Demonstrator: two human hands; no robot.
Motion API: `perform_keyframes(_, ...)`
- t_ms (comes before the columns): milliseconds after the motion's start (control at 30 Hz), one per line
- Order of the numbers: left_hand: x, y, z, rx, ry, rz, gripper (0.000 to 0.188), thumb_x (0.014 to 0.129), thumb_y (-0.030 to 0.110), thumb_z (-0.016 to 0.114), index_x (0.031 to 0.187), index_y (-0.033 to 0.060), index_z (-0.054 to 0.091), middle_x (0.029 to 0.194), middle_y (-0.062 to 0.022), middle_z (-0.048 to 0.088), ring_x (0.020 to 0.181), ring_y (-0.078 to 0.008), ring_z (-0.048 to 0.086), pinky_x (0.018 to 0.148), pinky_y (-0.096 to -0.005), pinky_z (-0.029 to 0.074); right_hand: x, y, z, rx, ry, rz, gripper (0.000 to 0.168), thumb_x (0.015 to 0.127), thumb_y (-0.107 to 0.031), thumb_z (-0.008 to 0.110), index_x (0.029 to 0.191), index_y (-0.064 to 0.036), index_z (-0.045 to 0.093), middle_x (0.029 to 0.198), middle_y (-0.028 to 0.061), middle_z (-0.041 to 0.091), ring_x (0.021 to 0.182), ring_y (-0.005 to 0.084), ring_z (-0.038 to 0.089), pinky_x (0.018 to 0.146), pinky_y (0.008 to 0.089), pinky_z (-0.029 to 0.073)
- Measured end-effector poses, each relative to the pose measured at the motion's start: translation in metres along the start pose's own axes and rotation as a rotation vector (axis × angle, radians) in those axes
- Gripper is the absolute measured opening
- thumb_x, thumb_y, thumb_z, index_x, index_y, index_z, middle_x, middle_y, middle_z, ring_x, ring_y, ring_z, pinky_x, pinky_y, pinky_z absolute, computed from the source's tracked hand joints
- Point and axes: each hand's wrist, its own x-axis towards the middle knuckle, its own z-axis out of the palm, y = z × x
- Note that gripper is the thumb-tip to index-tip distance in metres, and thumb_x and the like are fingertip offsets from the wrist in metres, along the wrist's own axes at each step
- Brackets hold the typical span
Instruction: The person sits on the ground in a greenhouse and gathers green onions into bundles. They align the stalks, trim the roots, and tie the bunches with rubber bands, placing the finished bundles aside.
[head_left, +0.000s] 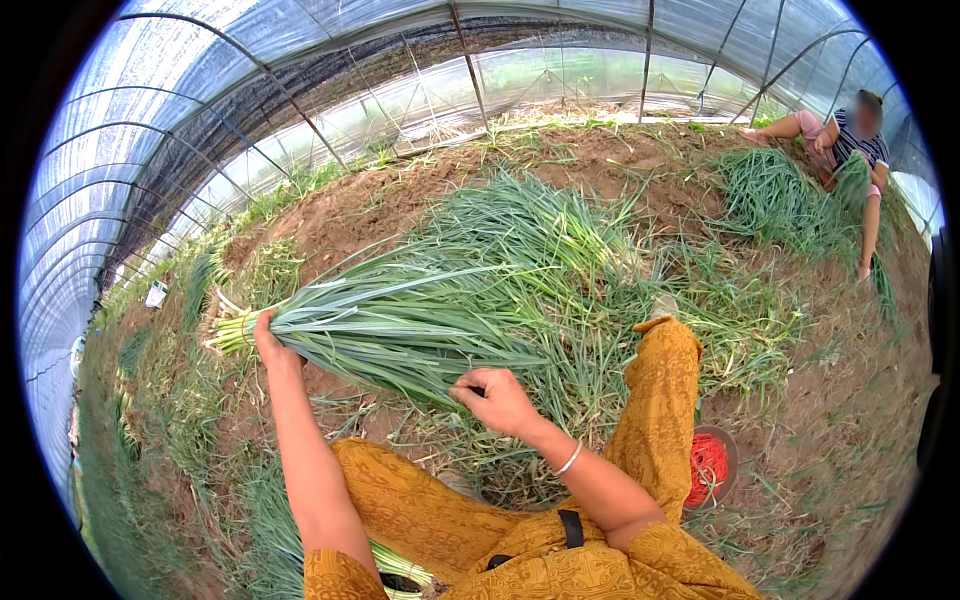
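Note:
My left hand grips a bundle of green onions around its pale stems. A thin reddish band circles the stems just beyond that hand, and the rooted white ends point left. Long green leaves fan out to the right over a larger heap of green onions on the ground. My right hand is at the lower edge of the leaves, thumb and forefinger drawn together. Whether a leaf is pinched between them is too small to make out.
A bowl of red bands stands right of my knee. Another bundle lies by my left leg. At far right a person sits beside another heap of greens. Metal hoops and plastic sheeting arch over the soil.

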Motion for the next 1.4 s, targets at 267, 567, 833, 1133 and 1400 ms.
perform_keyframes(267,-0.005,-0.005,0.000,-0.052,0.000,0.005,0.025,0.073,0.023,0.058,0.089,0.0036,0.061,0.091,-0.0112,0.065,0.081,-0.0297,0.061,0.079,-0.0411,0.049,0.003,0.014,-0.006,1.028,0.571,0.033,0.018,0.089,-0.012,0.059,0.074,-0.004,0.057,0.072,0.0011,0.057,0.061,0.0079,0.050,0.054,0.0184,0.040)
perform_keyframes(567,0.013,-0.007,-0.011,-0.093,-0.003,0.063,0.020,0.073,0.019,0.058,0.082,0.0012,0.060,0.087,-0.0127,0.064,0.079,-0.0295,0.060,0.077,-0.0394,0.050,0.000,-0.033,0.028,-0.409,-0.139,-0.069,0.035,0.086,-0.037,0.058,0.085,-0.003,0.068,0.067,0.0152,0.063,0.060,0.0246,0.062,0.057,0.0367,0.049)
perform_keyframes(833,0.001,-0.026,0.009,-0.081,-0.042,0.007,0.020,0.073,0.019,0.058,0.085,0.0023,0.060,0.087,-0.0123,0.064,0.079,-0.0289,0.060,0.077,-0.0401,0.049,0.031,-0.006,0.065,-0.169,0.061,-0.011,0.033,0.085,-0.033,0.054,0.074,-0.003,0.064,0.065,0.0171,0.061,0.062,0.0353,0.059,0.063,0.0434,0.048)
perform_keyframes(1133,0.018,-0.033,0.007,-0.077,0.072,0.008,0.017,0.072,0.018,0.059,0.082,0.0034,0.059,0.083,-0.0117,0.063,0.075,-0.0285,0.060,0.074,-0.0401,0.050,0.043,0.010,0.076,-0.372,0.105,-0.269,0.038,0.090,-0.032,0.054,0.066,-0.002,0.058,0.056,0.0125,0.056,0.049,0.0275,0.055,0.047,0.0349,0.042)
perform_keyframes(1400,0.028,-0.030,-0.009,-0.105,0.060,0.056,0.015,0.070,0.015,0.061,0.079,0.0029,0.059,0.082,-0.0119,0.064,0.074,-0.0289,0.061,0.074,-0.0394,0.051,0.033,0.015,0.066,0.128,0.319,-0.165,0.019,0.088,-0.015,0.058,0.084,0.003,0.063,0.062,0.0064,0.059,0.057,0.0135,0.058,0.055,0.0281,0.046)
